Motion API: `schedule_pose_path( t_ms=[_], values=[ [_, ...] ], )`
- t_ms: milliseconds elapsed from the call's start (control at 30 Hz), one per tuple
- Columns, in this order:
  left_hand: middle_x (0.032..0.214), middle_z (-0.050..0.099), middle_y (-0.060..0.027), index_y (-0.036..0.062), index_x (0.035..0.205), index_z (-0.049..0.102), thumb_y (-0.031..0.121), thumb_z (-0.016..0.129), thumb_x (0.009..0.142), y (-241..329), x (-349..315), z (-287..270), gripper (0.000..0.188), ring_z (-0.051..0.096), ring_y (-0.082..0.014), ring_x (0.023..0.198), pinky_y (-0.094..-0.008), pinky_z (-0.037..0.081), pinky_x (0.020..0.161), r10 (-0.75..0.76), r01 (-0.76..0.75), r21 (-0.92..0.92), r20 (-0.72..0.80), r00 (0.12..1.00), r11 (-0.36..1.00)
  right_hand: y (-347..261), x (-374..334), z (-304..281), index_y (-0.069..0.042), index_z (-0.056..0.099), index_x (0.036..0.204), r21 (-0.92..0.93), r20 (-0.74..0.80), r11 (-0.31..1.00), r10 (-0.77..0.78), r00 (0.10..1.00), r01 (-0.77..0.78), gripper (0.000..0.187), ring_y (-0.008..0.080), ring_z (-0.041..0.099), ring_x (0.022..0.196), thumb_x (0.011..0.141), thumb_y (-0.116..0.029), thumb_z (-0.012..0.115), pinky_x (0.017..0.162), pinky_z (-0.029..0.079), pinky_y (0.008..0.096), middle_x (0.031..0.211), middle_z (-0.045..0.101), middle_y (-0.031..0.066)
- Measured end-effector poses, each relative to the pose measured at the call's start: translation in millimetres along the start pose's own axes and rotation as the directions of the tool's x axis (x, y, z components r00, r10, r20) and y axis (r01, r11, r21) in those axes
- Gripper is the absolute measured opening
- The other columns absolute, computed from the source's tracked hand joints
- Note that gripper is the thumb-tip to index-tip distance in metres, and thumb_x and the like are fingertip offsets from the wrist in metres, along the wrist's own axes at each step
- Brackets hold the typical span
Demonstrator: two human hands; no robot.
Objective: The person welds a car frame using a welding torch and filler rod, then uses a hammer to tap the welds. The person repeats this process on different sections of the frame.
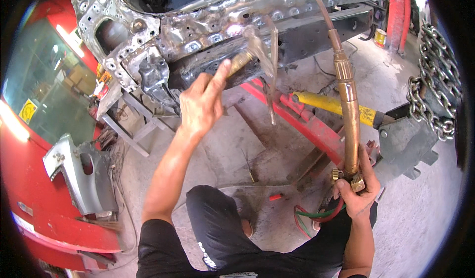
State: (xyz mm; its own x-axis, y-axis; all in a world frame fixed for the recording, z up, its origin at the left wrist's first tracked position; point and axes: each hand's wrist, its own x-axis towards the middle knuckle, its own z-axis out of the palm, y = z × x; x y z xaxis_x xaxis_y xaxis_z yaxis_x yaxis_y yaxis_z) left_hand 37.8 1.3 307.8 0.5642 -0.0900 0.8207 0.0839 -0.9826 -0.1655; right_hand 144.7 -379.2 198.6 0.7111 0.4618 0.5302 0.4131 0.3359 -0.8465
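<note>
The left grip (202, 103), left of centre in the frame, is clenched around the lower part of a hammer (240, 62), with the thumb or a finger laid along the handle. From that grip the handle slants up and to the right, and the slightly blurred head lies at upper centre, in front of the bare car-body rail (213, 33); whether it touches the metal I cannot tell. A slim metal bar (273, 87) hangs just beside the hammer head, on its right.

At lower right, the right grip (360, 191) is wrapped around the base of a brass-coloured gas torch (351, 124), beside its valve knobs (357, 183). The torch body rises almost straight up from the fingers, and its thin neck bends left to a bright glow at the top edge of the frame, by the rail. Red and green hoses (309, 214) loop at lower centre-right, near the grip.

A red stand (316, 132) and a yellow cylinder (319, 101) lie between the two grips and beyond; heavy chains (433, 80) hang at upper right.
</note>
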Motion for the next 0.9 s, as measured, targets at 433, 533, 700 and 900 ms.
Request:
schedule_pose_path(
  t_ms=[433, 533, 700, 900],
  values=[
    [0.082, 0.066, -0.0133, 0.0285, 0.149, 0.06, 0.012, 0.067, 0.099, -17, -1, 19, 0.053, 0.066, -0.0367, 0.066, -0.0505, 0.052, 0.061, -0.216, 0.214, 0.031, 0.087, 0.972, 0.976, -3, -4, -6, 0.005, 0.046, 0.155, 0.025, -0.004, 1.0, -0.012, 1.0, 0.013, 0.075, 0.0113, 0.065, 0.066, 0.086, 0.004, 0.074, 0.059, 0.054, 0.0256, 0.109, 0.072, 0.0152],
    [0.083, 0.067, -0.0142, 0.0284, 0.149, 0.06, 0.012, 0.067, 0.099, -21, 0, 8, 0.053, 0.066, -0.0374, 0.067, -0.0508, 0.052, 0.06, -0.159, 0.154, 0.056, 0.088, 0.983, 0.986, -6, -3, -3, 0.005, 0.044, 0.156, 0.064, -0.009, 0.998, 0.007, 1.0, -0.006, 0.076, 0.0113, 0.064, 0.066, 0.086, 0.004, 0.074, 0.059, 0.054, 0.0255, 0.108, 0.072, 0.0153],
    [0.085, 0.07, -0.0173, 0.0262, 0.145, 0.063, 0.015, 0.066, 0.1, -34, 9, 18, 0.047, 0.068, -0.0402, 0.071, -0.0513, 0.054, 0.063, -0.229, 0.218, 0.145, 0.063, 0.971, 0.965, -2, 0, -4, 0.005, 0.042, 0.157, 0.004, 0.056, 1.0, -0.026, 0.998, 0.026, 0.077, 0.0118, 0.065, 0.067, 0.087, 0.004, 0.073, 0.058, 0.054, 0.0254, 0.11, 0.072, 0.0166],
    [0.089, 0.071, -0.0184, 0.0216, 0.147, 0.062, 0.009, 0.066, 0.099, -16, 14, 4, 0.05, 0.069, -0.0393, 0.072, -0.0476, 0.054, 0.065, -0.261, 0.245, 0.128, 0.136, 0.956, 0.961, -3, -5, -2, 0.005, 0.042, 0.157, 0.059, 0.026, 0.998, -0.026, 0.999, 0.024, 0.077, 0.0118, 0.065, 0.066, 0.086, 0.006, 0.073, 0.058, 0.053, 0.0255, 0.111, 0.071, 0.0166]
  ],
)
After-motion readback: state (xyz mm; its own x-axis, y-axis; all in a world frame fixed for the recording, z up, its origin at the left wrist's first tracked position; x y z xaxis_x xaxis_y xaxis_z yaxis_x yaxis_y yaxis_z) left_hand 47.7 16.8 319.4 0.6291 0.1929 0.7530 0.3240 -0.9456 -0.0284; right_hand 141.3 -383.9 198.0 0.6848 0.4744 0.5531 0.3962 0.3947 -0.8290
